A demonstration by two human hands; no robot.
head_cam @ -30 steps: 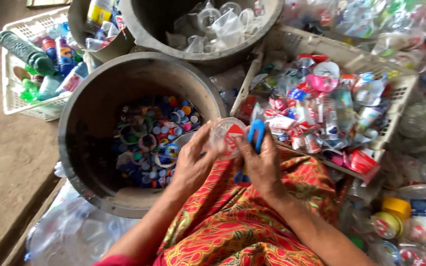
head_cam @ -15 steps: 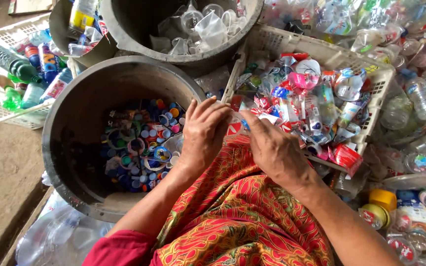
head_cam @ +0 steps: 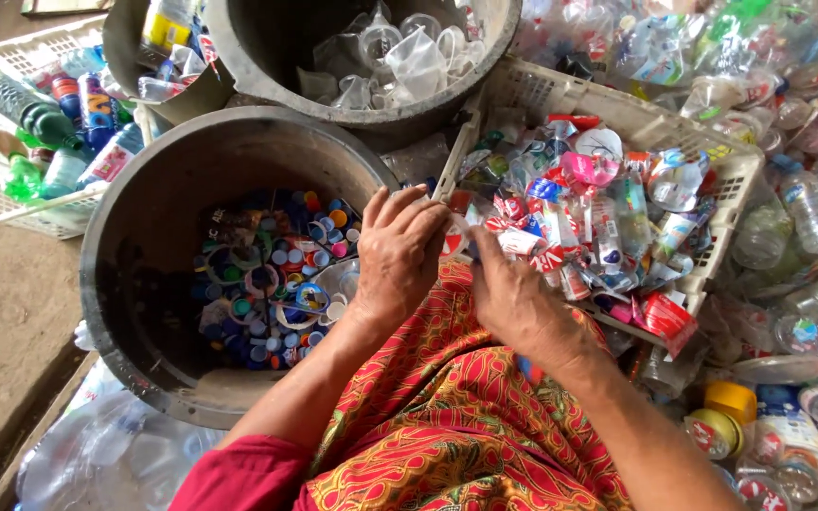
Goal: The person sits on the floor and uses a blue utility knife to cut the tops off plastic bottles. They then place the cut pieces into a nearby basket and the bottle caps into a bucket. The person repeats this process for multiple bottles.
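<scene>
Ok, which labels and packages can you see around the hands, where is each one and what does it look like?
Label strips: heaped in the white basket right of the hands; red, white, blue, crumpled.
Small piece: between left hand and right hand; red and white, mostly hidden.
Green bottle: far left crate; long, dark label.
Yellow tub: lower right; round.

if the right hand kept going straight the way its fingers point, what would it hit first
Most likely the red-and-white plastic wrappers heaped at the near edge of the white crate. The right hand points up-left toward them, right beside the left hand; depth is hard to judge.
</scene>
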